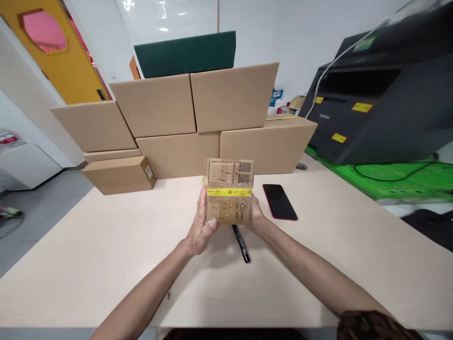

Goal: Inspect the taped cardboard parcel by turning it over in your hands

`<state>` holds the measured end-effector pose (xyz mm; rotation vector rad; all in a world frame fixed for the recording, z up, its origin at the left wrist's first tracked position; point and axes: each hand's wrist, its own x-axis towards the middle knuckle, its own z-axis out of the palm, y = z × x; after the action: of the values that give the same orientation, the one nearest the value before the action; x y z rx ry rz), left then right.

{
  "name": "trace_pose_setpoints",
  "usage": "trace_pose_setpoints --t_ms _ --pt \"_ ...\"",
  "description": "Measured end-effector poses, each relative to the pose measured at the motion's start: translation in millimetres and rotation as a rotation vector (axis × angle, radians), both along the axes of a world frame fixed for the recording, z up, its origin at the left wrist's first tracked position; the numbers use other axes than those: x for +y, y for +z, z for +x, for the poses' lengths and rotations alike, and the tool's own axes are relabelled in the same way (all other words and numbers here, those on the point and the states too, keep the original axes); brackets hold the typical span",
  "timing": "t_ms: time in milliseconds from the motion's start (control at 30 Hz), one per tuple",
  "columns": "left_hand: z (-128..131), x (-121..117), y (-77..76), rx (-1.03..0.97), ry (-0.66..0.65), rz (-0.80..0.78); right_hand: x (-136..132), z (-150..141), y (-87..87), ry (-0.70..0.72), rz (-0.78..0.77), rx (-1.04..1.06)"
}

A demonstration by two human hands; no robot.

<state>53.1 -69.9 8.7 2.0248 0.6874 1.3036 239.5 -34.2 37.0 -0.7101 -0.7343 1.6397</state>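
A small cardboard box (229, 191) sealed with yellow tape is held up over the middle of the pale table (106, 245). My left hand (200, 226) grips its left side with the thumb on the front face. My right hand (255, 215) is wrapped around its right side, mostly hidden behind the box. A black pen (241, 243) lies on the table just below the box, between my wrists.
A black phone (279, 201) lies face up to the right of the box. Several larger cardboard boxes (198, 123) are stacked along the table's far edge, a green one (186, 53) on top. A black printer (382, 99) stands on a green mat (399, 182) at the right.
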Motion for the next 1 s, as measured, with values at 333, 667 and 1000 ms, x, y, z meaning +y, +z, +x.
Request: trace_pose_setpoints --t_ms 333,667,1000 --pt "-8.4 17.2 0.4 0.129 0.225 0.261 -24.1 -14.8 30.1 -0.030 0.274 0.038" --pt "2.2 12.2 10.6 0.263 0.436 0.661 -29.3 -19.5 16.0 -0.093 0.263 -0.058" --pt "15.8 5.5 -9.4 0.470 0.397 0.725 -24.1 -20.1 0.7 -0.131 0.115 -0.020"
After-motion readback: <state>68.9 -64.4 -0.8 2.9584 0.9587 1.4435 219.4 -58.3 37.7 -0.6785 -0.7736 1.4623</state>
